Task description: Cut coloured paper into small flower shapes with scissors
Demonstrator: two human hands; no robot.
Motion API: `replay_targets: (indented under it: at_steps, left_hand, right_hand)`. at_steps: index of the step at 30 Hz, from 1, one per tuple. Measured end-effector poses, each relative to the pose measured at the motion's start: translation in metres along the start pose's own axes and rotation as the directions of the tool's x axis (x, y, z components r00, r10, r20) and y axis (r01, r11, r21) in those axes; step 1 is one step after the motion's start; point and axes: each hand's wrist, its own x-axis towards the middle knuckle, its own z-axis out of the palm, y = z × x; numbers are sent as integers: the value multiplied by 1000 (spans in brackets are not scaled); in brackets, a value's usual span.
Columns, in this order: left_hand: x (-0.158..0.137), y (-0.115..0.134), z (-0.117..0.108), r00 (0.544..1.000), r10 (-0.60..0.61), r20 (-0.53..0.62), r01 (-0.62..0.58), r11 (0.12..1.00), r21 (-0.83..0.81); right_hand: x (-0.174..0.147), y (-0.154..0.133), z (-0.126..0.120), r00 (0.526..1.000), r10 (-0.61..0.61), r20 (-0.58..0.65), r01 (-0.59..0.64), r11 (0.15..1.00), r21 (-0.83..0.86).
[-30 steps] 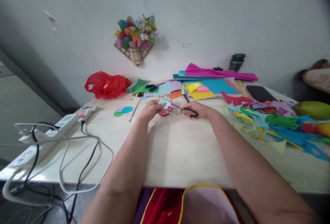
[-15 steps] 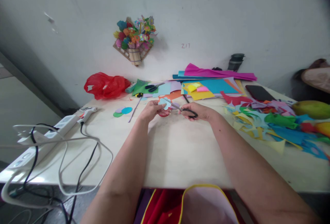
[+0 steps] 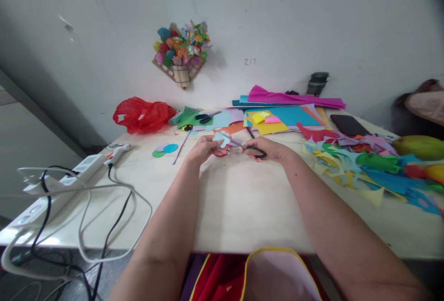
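Head camera: hands (image 3: 204,149) extended forward, close together (right one (image 3: 265,148) gripping scissors (image 3: 238,143)).

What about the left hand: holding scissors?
No, the left hand holds a light-blue paper flower; the right hand grips black-handled scissors.

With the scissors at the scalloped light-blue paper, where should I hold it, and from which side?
I'd pinch the scalloped light-blue paper at its lower-left edge, coming from the left, thumb on top. It looks thin and flat, suiting a pinch; the scissors reach in from the right, angled up-left, so lower left is likely safest.
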Motion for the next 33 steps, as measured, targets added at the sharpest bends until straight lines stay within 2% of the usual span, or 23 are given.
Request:
replay_targets:
  at_steps: [8, 15, 20, 27, 30, 33]
  left_hand:
    - [-1, 0, 1, 1000, -11, 10, 11, 1000, -24]
    - [0, -2, 1, 999, -10, -31, 9, 999, -33]
    - [2, -2, 3, 996, 30, -90, -39, 994, -98]
    - [1, -1, 8, 973, 94, -211, -121, 986, -117]
    - [2, -3, 13, 968, 96, -233, -129, 983, -128]
    - [6, -7, 17, 966, 91, -240, -125, 983, -132]
  right_hand:
    - [-2, -2, 1, 1000, 11, -16, -11, 1000, -25]
    - [2, 4, 0, 1000, 4, -23, -6, 999, -53]
    - [-2, 7, -4, 998, -45, -31, 40, 987, -155]
    - [-10, 13, -21, 998, -63, -13, 61, 990, -123]
    - [-5, 17, -20, 992, -77, -100, 72, 996, -60]
    - [5, 18, -12, 947, -137, -290, 156, 987, 42]
